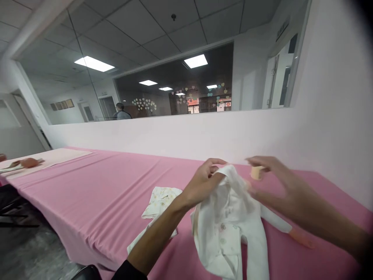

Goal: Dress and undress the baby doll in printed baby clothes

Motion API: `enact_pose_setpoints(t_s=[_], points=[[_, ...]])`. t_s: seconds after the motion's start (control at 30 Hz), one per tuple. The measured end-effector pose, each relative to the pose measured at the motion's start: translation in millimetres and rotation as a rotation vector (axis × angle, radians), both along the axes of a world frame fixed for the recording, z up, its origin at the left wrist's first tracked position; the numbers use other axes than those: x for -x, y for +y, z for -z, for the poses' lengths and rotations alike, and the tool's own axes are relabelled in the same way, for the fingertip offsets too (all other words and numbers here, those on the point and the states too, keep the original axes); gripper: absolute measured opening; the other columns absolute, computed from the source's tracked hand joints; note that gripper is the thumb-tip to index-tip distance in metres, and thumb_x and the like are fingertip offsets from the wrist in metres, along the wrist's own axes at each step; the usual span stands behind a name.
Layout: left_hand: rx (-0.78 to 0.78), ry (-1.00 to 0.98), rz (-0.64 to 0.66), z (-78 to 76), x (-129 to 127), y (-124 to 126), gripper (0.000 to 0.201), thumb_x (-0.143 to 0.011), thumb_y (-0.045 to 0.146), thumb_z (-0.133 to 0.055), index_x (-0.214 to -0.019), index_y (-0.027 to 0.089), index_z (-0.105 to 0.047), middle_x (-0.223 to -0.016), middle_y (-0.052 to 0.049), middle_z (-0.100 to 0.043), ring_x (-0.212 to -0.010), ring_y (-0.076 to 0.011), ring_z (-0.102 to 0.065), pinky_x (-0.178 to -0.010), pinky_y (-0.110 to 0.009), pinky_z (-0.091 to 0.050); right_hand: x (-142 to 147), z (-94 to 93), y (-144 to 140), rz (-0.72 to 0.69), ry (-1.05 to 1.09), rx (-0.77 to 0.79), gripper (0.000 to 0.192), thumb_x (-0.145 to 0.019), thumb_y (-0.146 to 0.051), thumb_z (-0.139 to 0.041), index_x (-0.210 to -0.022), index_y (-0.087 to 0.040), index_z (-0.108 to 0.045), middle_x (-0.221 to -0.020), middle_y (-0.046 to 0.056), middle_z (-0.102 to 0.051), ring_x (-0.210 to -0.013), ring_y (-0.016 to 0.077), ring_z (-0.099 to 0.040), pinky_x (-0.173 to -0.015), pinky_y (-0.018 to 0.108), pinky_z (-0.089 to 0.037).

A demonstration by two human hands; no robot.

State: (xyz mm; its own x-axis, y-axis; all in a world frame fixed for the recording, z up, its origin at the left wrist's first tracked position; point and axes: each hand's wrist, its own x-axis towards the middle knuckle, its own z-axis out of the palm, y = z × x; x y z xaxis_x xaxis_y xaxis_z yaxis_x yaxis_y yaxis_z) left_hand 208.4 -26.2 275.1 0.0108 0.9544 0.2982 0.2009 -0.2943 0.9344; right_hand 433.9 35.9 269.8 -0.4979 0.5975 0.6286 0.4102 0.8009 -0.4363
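A small white baby jumpsuit (223, 217) with buttons and pale printed motifs hangs in front of me over the table. My left hand (208, 179) pinches its neck edge and lifts it. From the sleeve at right a doll's hand (301, 238) pokes out, its arm lying on the cloth; the rest of the doll is hidden. My right hand (274, 182), smeared by motion, is beside the collar with fingers and thumb apart. Whether its thumb touches the fabric I cannot tell. Just behind those fingers stands a small pale yellow cylinder (256, 173).
Pink cloth (116, 186) covers the long table. Folded white printed baby clothes (161, 200) lie left of my left forearm. At the far left end, another doll (29, 162) rests on a pale mat (64, 154). A white wall with a wide window (163, 77) bounds the back.
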Motion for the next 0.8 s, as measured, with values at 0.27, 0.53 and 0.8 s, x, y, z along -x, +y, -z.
enact_pose_setpoints(t_s=[0.27, 0.53, 0.8], points=[[0.116, 0.103, 0.18, 1.2, -4, -19, 0.067, -0.082, 0.041, -0.072, -0.141, 0.025, -0.044, -0.11, -0.009, -0.059, -0.099, -0.0194, -0.059, -0.082, -0.031, -0.046, 24, 18.4, -9, -0.161, -0.173, -0.175, 0.027, -0.092, -0.031, -0.049, -0.112, -0.03, -0.066, -0.102, 0.006, -0.07, -0.093, 0.0257, -0.066, -0.078, 0.042, -0.054], [0.087, 0.502, 0.098, 13.4, 13, -36, 0.039, -0.084, 0.042, -0.065, -0.117, 0.021, -0.062, -0.1, -0.005, -0.063, -0.083, -0.016, -0.055, -0.067, -0.026, -0.041, 14, 22.0, -13, -0.142, -0.2, 0.038, 0.023, -0.089, -0.031, -0.05, -0.103, -0.03, -0.069, -0.097, 0.005, -0.072, -0.084, 0.0246, -0.069, -0.069, 0.036, -0.057], [0.061, 0.562, -0.104, 21.2, 37, -43, 0.009, -0.081, 0.027, -0.058, -0.084, 0.018, -0.058, -0.08, 0.002, -0.057, -0.069, -0.0108, -0.045, -0.057, -0.022, -0.032, -6, 33.3, 12, -0.072, -0.204, 0.068, 0.023, -0.086, -0.044, -0.06, -0.103, -0.032, -0.067, -0.112, 0.007, -0.07, -0.097, 0.0282, -0.069, -0.075, 0.038, -0.06]])
